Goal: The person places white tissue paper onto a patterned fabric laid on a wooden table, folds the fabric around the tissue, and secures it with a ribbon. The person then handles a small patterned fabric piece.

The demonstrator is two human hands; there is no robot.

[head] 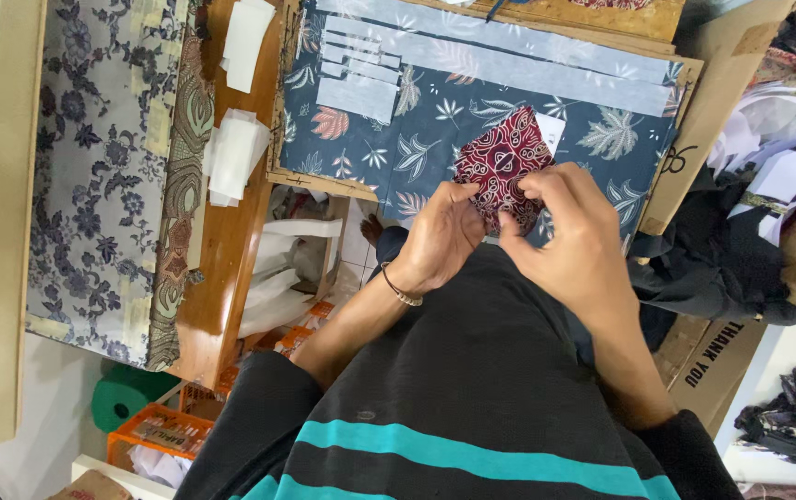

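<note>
Both my left hand and right hand pinch the red patterned cloth piece. It looks light and limp, so I judge the edges best to grip

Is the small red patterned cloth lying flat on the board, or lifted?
Lifted: both hands, left and right, pinch the red patterned cloth above the blue leaf-print board.

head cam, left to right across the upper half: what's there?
Grey floral cloth → white paper pieces → navy leaf-print cloth → red batik piece pinched by both hands → cardboard box → scrap pile.
</note>
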